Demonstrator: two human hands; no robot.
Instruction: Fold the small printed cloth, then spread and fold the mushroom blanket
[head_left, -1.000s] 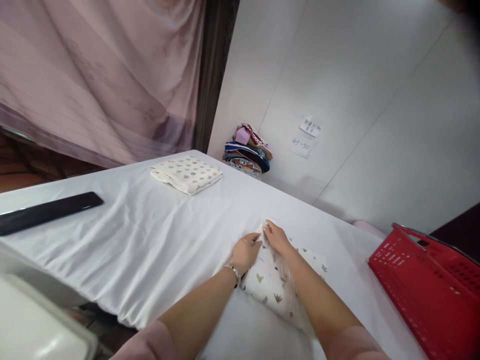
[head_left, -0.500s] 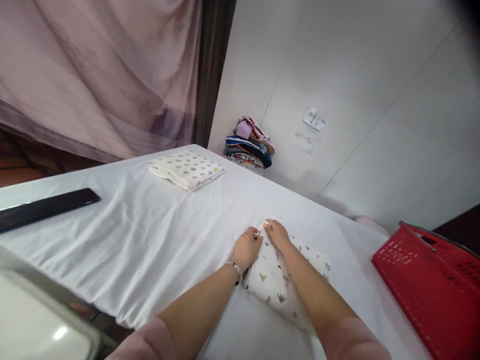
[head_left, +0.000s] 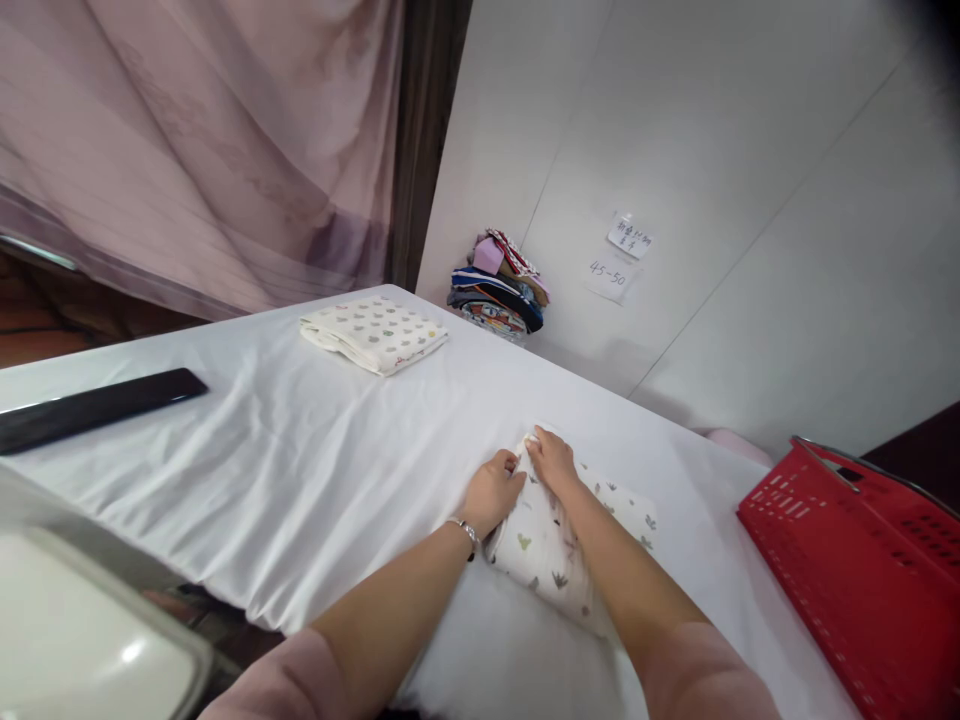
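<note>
The right hand [head_left: 553,462] pinches the far corner of a white printed cloth [head_left: 544,545], its fingers bent over the tip. The left hand [head_left: 491,493] is just beside it, fingers curled and thumb reaching towards the others at the left edge of the cloth; I cannot tell whether it pinches the fabric or only touches it. A bracelet [head_left: 470,537] circles the left wrist, and both arms run back to pink sleeves [head_left: 712,670]

The cloth lies in folded layers on the near part of the table, under the hands and partly covered by the right forearm. Small green and grey plant shapes are scattered over it. Beneath it, a white sheet [head_left: 360,470] covers the table, wrinkled to the left of the hands

Farther off, near the far corner of the table, lies a second folded cloth [head_left: 375,333], cream with rows of small prints, well apart from the hands. A long black object [head_left: 105,400] lies at the left, and a red basket [head_left: 847,590] stands on the right

Beyond the table edge, a pile of folded clothes [head_left: 499,285] sits against the pale wall [head_left: 712,150], near two paper notes [head_left: 619,257], the lower reading 45-50. A pink curtain [head_left: 225,130] hangs at the upper left
</note>
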